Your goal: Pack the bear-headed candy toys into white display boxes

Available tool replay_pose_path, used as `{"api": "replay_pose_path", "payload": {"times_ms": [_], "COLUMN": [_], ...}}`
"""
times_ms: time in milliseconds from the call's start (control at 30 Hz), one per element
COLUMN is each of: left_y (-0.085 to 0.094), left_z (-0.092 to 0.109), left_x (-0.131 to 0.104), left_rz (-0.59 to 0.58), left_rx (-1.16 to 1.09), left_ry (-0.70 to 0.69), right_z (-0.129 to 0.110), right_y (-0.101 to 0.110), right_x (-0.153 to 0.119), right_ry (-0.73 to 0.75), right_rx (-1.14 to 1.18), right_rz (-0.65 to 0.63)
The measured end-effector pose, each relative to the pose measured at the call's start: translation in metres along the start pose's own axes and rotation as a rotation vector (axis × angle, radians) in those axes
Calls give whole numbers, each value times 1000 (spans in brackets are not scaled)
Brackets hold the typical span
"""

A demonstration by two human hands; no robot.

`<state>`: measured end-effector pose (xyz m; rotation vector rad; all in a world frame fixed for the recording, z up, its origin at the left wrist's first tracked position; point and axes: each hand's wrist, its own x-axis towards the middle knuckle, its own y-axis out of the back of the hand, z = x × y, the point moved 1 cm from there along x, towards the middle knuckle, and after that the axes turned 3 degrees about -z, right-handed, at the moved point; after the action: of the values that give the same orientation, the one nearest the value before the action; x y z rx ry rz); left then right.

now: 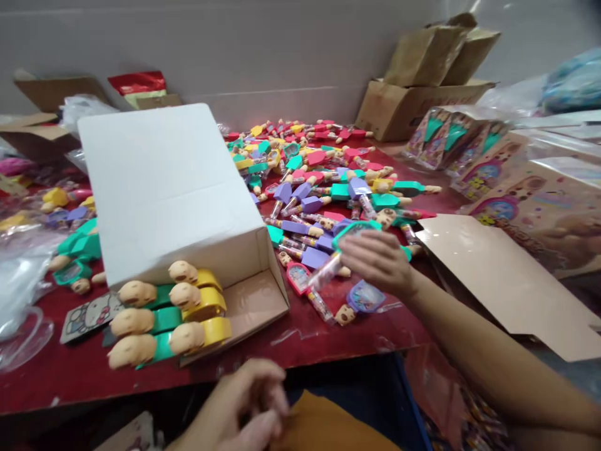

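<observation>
On the red table point(70, 376), near-left, a white box point(164, 194) lies on its side w/ its open mouth toward the near edge. About 7 toys point(188, 310) — tan paw-shaped ends, green or yellow bodies — sit stacked at that mouth, paws pointing left; the right part of the opening looks unfilled, so packing seems only partly done.

Right hand point(375, 263) is out over the table just right of the box, fingers curled around 1 toy w/ a clear tube point(326, 272) — a teal-rimmed piece point(352, 230) shows just above the fingers. Whether that rim is in the grip, can't tell.

Left hand point(244, 407) is low at the near edge, below the table, fingers loosely bent; blurred, and I can't tell if it holds anything.

Beyond the right hand, a big loose pile of toys point(319, 175) — purple, teal, red, yellow — spreads toward the far wall, so by my judgement most of the work is left. More toys point(75, 250) lie left of the box. Flat cardboard point(507, 282) and printed cartons point(539, 200) sit right; brown boxes point(413, 106) far right.
</observation>
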<state>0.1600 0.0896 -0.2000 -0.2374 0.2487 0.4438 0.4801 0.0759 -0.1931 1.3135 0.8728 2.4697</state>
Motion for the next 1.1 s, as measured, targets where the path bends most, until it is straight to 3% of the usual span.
{"api": "replay_pose_path", "payload": {"times_ms": [33, 100, 233, 433, 500, 567, 667, 733, 767, 867, 900, 967, 1100], "left_y": [-4, -9, -10, -10, -9, -7, -4, -4, -4, -4, -4, -4, 0], "left_z": [-4, -14, -27, -29, -31, -34, -38, -40, -40, -42, -42, -41, -21], "left_x": [9, 28, 52, 46, 47, 48, 48, 47, 46, 49, 52, 56, 42], "left_rz": [-18, -38, 3, -191, -95, 42, 156, 162, 148, 88, 72, 63, 13], "left_rx": [-61, -232, -497, -397, -333, -246, -32, 116, 179, 284, 302, 334, 530], "left_ry": [8, 41, 108, 120, 81, 30, 0, 8, 14, 3, -1, -7, -23], "right_z": [-16, -41, -62, -77, -84, -91, -103, -111, -116, -122, -121, -116, -93], "right_y": [4, 9, 9, -2, -9, -17, -25, -29, -30, -37, -38, -38, -29], "right_x": [8, 20, 27, 23, 19, 14, 10, 11, 13, 22, 25, 29, 41], "right_ry": [143, 247, 203, 289, 138, -133, -683, -1069, -1252, -1687, -1774, -1860, -1825], "right_rx": [16, 42, 97, 314, 380, 471, 772, 989, 1086, 1390, 1494, 1604, 1506], "right_rz": [38, 50, 34, -37, -94, -91, 160, 319, 330, 202, 185, 274, 408]}}
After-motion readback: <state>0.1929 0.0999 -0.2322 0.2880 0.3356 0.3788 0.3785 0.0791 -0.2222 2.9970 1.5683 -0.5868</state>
